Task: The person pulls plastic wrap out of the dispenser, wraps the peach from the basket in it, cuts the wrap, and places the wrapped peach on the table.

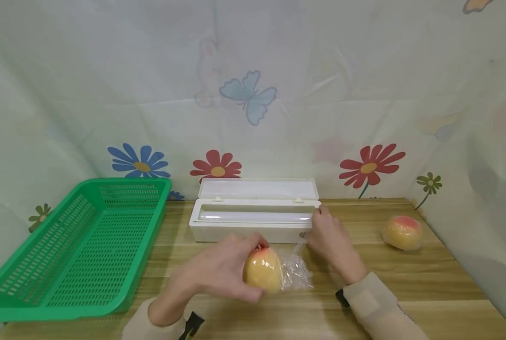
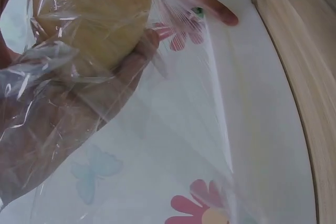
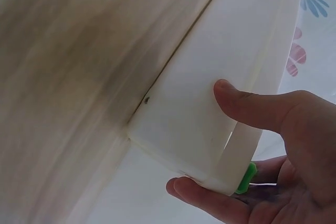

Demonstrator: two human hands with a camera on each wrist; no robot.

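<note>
My left hand (image 1: 216, 269) holds a yellow peach with a red blush (image 1: 263, 273), fingers and thumb round its sides. Clear cling film (image 1: 296, 273) bunches up at the peach's right and runs as a narrow strip towards a white film dispenser box (image 1: 244, 233). In the left wrist view, film covers the peach (image 2: 89, 19) and stretches across to the box (image 2: 268, 119). My right hand (image 1: 330, 237) grips the box's right end. Its thumb lies on the box's long face in the right wrist view, with fingers (image 3: 210, 198) round the end, beside a green piece (image 3: 245, 178).
The box's lid (image 1: 259, 189) stands raised at the back, and a film roll (image 1: 254, 216) shows inside. A green plastic basket (image 1: 127, 288) occupies the left. Another peach (image 1: 402, 233), glossy as if wrapped, sits at the right of the wooden table (image 1: 410, 288). A flowered sheet hangs behind.
</note>
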